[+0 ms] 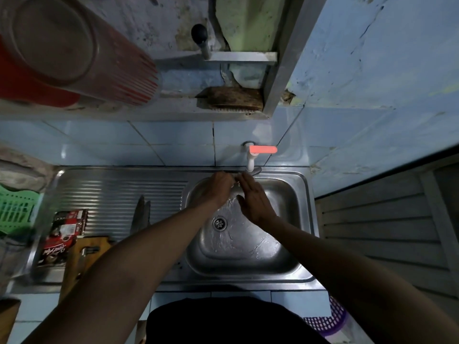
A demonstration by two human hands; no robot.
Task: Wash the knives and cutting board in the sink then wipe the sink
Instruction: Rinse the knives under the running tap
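— Forearms first, two of them, reaching out over the sink point(301, 234). What are the hands doing?

— Left hand point(218, 186) and right hand point(253, 202) meet under the tap point(250, 161), in running water. The right one has its fingers straight and holds nothing. The left one's fingers curl loosely at the stream; I cannot tell whether they hold anything.

— And the knives?

— Two knives point(142, 214) lie side by side on the ribbed drainboard point(111, 189), left of the basin, blades pointing to the wall. One board point(82, 256), wooden, lies on the drainboard's near end, partly under the left forearm.

— Anything else there?

— One red packet point(63, 234) beside the board, one green basket point(15, 209) at the far left, one purple basket point(330, 321) low on the right.

— The basin itself?

— Steel, wet, one drain point(219, 223) in the middle, water spread around it.

— The room?

— Pale blue tiles behind the tap, which has a red lever. Above, a shelf point(173, 112) carries one brown brush point(233, 98); a red basin point(74, 50) hangs at upper left. Walls are worn blue paint, dimly lit.
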